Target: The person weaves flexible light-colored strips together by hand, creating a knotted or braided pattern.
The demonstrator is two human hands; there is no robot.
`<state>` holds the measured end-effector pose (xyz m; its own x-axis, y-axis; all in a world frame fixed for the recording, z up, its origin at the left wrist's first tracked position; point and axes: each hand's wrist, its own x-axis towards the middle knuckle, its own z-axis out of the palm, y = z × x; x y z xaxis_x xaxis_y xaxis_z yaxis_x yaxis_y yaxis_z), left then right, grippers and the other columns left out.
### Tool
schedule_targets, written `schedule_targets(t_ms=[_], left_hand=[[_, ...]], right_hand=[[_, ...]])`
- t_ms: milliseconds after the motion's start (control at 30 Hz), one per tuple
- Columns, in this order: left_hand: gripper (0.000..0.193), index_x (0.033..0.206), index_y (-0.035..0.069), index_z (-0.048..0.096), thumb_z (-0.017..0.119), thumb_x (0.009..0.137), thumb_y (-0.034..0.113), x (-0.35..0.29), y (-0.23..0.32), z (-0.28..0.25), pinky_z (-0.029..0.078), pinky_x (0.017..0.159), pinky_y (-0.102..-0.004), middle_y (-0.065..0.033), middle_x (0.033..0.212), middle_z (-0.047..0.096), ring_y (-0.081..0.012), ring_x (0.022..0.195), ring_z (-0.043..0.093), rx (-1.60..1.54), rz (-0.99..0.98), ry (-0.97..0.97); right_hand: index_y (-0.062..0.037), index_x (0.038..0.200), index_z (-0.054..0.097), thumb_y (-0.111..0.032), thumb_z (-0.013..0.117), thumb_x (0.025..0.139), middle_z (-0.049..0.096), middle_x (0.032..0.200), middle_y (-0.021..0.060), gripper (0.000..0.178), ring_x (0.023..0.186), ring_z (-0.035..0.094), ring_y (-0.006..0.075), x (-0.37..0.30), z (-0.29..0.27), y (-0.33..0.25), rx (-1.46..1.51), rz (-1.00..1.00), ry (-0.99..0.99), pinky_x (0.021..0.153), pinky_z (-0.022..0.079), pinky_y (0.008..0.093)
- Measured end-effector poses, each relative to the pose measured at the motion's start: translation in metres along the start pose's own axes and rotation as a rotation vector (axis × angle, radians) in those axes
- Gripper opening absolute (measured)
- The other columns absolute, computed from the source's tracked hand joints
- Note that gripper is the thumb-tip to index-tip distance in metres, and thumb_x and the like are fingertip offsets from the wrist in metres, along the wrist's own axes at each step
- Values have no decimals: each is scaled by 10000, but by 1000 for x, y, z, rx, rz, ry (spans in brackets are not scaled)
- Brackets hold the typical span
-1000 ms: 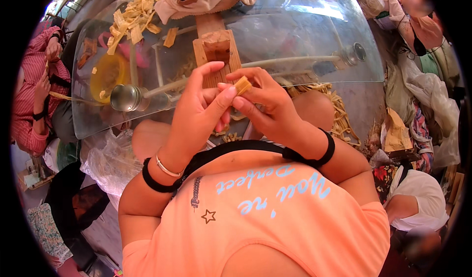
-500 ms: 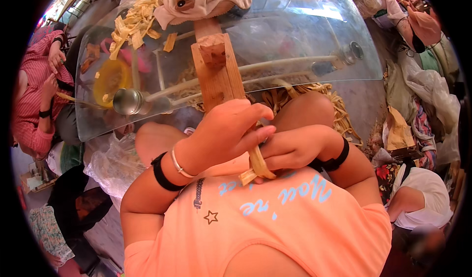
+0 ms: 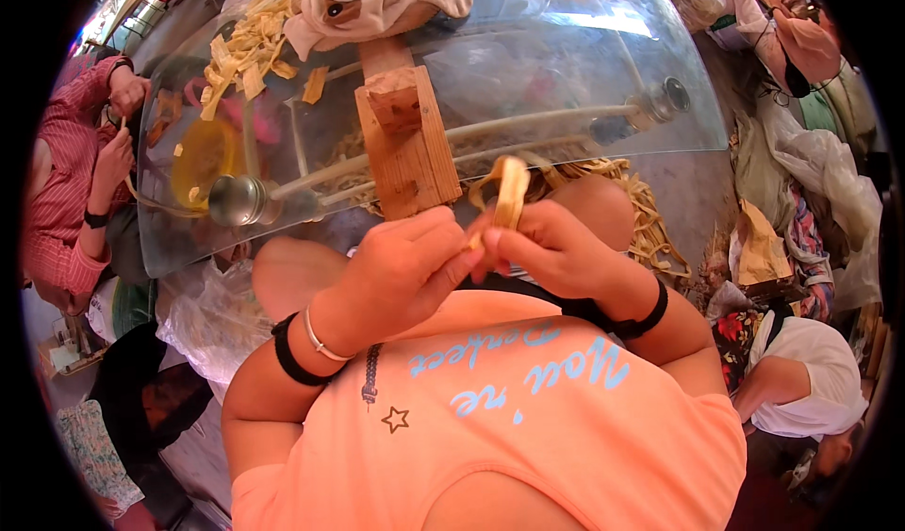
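My left hand [image 3: 401, 267] and my right hand [image 3: 547, 248] meet in front of my chest, above an orange shirt. Both pinch a pale yellow flat strip [image 3: 509, 192] that loops upward between the fingertips. A black band and a thin white bracelet ring my left wrist; a black band rings my right wrist. Just beyond the hands a wooden block [image 3: 405, 140] stands upright against a clear curved plastic dome [image 3: 584, 69].
Under the dome lie yellow strips [image 3: 240, 46], a yellow bowl [image 3: 203, 154], metal rods and a plush animal [image 3: 363, 3]. More strips [image 3: 650, 220] pile at the right. A person in a red striped shirt [image 3: 66, 182] sits left; another person's hand [image 3: 811, 46] is at top right.
My hands dropped toward my chest half a second ago and have come back up. The strip now loops upright between both hands. The wooden block reads shorter and more upright.
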<state>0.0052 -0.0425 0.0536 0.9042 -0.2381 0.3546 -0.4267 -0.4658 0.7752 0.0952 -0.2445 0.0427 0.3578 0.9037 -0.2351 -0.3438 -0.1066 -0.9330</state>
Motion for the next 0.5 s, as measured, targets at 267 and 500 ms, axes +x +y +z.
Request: schedule_targets(t_ms=[267, 500], left_hand=[[225, 1006, 25, 588, 696, 809, 15, -2, -18, -5, 483, 747, -369, -123, 928, 591, -308, 840, 585, -53, 176, 40], [389, 1118, 37, 556, 666, 757, -59, 4, -22, 5, 484, 829, -341, -112, 1008, 574, -268, 929, 583, -334, 44, -9]], right_hand=[[15, 1017, 662, -29, 619, 961, 642, 1014, 40, 83, 893, 616, 122, -2, 2, 2, 152, -204, 107, 856, 505, 283], [11, 1107, 650, -6, 674, 914, 652, 1030, 42, 195, 933, 648, 138, -5, 6, -1, 26, -298, 72, 830, 515, 295]])
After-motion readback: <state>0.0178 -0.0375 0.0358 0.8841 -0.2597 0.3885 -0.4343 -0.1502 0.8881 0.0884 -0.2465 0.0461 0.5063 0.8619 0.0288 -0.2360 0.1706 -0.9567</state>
